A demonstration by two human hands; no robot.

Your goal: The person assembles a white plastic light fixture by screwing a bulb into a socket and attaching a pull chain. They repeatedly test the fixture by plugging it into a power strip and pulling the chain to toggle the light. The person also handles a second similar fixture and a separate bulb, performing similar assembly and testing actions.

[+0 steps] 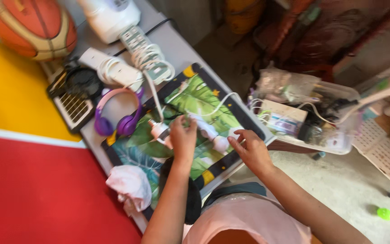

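While the head camera looks down past a pale pink shirt, two bare hands work over a flat rectangular mat printed with green leaves and bordered in black with yellow stars (213, 97), which lies on the grey surface (177, 45) and gives the small parts a soft, level bed. Left hand (183, 138): curled shut round a small white cylindrical gadget with a reddish tip (159, 130), pinning it upright-to-tilted against the mat; motion blur hides the exact grip. Right hand (249, 149): fingers narrowed and pressed down on a small white rounded piece (234, 134) near the mat's right border, seemingly to steady it. Thin white cable (213, 106) loops from between the hands across the leaf print toward a clear plastic bin of mixed wires and parts (339, 135) that sits beside the surface. Behind the mat, within reach: glossy purple and pink plastic headphones (120, 115), a white power strip wound with its own cord (147, 49), a black slatted device (75, 106), an orange pebbled basketball (32, 25). A crumpled pink-white cloth (129, 185) rests on the near left corner. Red and yellow panels fill the left edge.
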